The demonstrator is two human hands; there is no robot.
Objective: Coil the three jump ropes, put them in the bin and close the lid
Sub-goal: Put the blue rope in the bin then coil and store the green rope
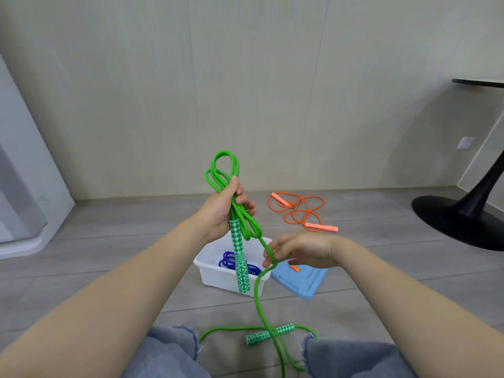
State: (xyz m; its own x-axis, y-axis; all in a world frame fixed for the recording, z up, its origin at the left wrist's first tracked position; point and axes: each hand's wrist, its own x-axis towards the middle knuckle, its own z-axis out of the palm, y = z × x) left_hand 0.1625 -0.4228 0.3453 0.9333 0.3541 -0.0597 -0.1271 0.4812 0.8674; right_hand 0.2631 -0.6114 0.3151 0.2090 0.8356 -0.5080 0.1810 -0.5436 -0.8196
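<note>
the step is coiling rope 2 of 3, the green rope (pixel 246 227), whose loops and upright handle the left hand (pixel 222 211) grips above the white bin (pixel 210 268), while the right hand (pixel 300 251) pinches the slack running down to the floor, so next it must lift another loop up.

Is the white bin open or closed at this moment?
Open. The white bin has no cover on it, the blue rope shows inside, and the light blue lid lies on the floor beside it.
</note>
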